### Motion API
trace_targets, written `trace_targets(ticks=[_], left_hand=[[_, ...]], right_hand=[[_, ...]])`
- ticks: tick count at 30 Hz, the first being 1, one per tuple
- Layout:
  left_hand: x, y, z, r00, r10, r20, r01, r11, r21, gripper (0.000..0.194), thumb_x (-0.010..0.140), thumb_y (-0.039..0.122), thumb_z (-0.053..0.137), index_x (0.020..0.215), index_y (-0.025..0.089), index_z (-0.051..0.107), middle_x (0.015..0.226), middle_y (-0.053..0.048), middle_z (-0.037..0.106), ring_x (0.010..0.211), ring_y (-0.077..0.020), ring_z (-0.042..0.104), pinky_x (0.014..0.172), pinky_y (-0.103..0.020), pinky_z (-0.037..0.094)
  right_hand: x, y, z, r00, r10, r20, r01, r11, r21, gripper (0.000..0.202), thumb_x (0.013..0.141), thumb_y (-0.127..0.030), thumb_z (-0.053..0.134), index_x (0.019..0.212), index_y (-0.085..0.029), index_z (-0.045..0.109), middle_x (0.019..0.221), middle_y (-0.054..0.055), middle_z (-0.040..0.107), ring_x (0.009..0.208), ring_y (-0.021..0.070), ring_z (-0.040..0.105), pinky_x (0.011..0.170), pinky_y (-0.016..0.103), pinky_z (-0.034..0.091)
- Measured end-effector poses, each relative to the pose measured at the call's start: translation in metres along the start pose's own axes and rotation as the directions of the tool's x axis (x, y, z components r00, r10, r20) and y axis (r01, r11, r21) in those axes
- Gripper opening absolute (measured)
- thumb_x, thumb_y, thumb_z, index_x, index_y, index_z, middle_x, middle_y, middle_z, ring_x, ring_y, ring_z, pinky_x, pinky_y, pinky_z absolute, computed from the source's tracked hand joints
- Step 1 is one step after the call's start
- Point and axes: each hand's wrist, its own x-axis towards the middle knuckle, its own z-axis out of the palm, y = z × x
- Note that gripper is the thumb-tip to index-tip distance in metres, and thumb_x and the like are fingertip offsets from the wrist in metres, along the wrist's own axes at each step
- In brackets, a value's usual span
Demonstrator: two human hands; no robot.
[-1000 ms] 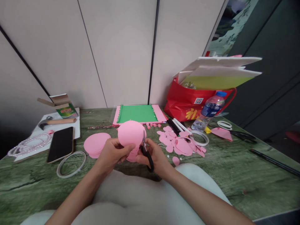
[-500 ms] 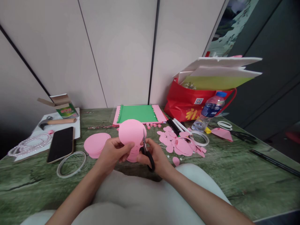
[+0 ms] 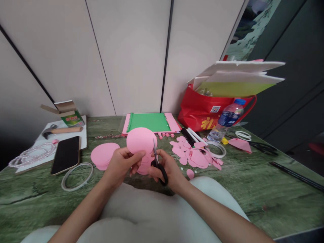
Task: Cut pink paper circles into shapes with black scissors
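Between the thumb and fingers of my left hand [image 3: 124,164] is a round pink paper [image 3: 140,139], held up at its lower edge. My right hand [image 3: 165,168] has its fingers in the black handles of the scissors [image 3: 159,166], whose blades point up at the paper's right edge. Behind and below my fingers, more pink paper [image 3: 144,164] shows in part. A stack of pink paper circles [image 3: 103,154] lies left of my left hand. Cut pink pieces [image 3: 188,152] are heaped right of my right hand.
A phone [image 3: 66,155], a tape roll [image 3: 77,177], a hammer [image 3: 66,130] and beads [image 3: 32,156] lie left. Green and pink sheets [image 3: 149,122] lie at the back. Right are a red bag [image 3: 193,109], a bottle [image 3: 227,119], another tape roll [image 3: 215,149] and a black pen [image 3: 296,175].
The round paper in my left hand has shifted slightly left and tilted. The scissors in my right hand have turned a little, their tips leaning more to the left.
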Motion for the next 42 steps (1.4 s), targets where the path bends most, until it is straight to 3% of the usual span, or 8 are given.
trace_targets(ticks=[12, 20, 29, 42], left_hand=[[-0.0004, -0.0014, -0.0011, 1.0, 0.017, -0.006, -0.016, 0.992, 0.126, 0.029, 0.067, 0.031, 0.067, 0.049, 0.013, 0.053, 0.034, 0.007, 0.042, 0.03, -0.0015, 0.03, 0.03, -0.014, 0.02], [-0.0012, -0.0016, -0.002, 0.999, 0.038, -0.009, -0.037, 0.994, 0.102, 0.025, 0.067, 0.031, 0.067, 0.054, 0.013, 0.055, 0.037, 0.007, 0.042, 0.032, -0.0023, 0.03, 0.032, -0.015, 0.021], [0.0001, -0.003, -0.0025, 0.999, 0.048, -0.015, -0.047, 0.997, 0.054, 0.021, 0.067, 0.03, 0.068, 0.06, 0.013, 0.058, 0.039, 0.008, 0.041, 0.035, -0.0021, 0.03, 0.033, -0.015, 0.019], [0.0006, -0.0005, -0.002, 0.998, 0.068, 0.018, -0.068, 0.997, -0.022, 0.022, 0.071, 0.029, 0.064, 0.058, 0.014, 0.056, 0.047, 0.003, 0.054, 0.036, -0.0062, 0.046, 0.033, -0.017, 0.036]], right_hand=[[-0.0009, -0.0007, -0.0003, 0.999, -0.048, -0.02, 0.05, 0.995, 0.088, 0.061, 0.05, -0.025, 0.08, 0.095, -0.02, 0.039, 0.058, -0.008, 0.047, 0.055, 0.0091, 0.044, 0.048, 0.019, 0.033], [0.0012, 0.0002, -0.0011, 0.999, -0.053, -0.012, 0.054, 0.997, 0.051, 0.056, 0.051, -0.03, 0.079, 0.09, -0.021, 0.039, 0.052, -0.011, 0.042, 0.045, 0.0055, 0.034, 0.043, 0.018, 0.025], [0.001, 0.0017, -0.0011, 0.998, -0.048, -0.032, 0.049, 0.998, 0.032, 0.056, 0.052, -0.032, 0.078, 0.091, -0.02, 0.039, 0.053, -0.01, 0.049, 0.042, 0.005, 0.036, 0.041, 0.017, 0.026], [0.003, 0.0052, -0.0016, 0.998, -0.032, -0.057, 0.028, 0.998, -0.058, 0.053, 0.055, -0.037, 0.074, 0.091, -0.021, 0.038, 0.045, -0.011, 0.048, 0.037, 0.0077, 0.04, 0.037, 0.018, 0.029]])
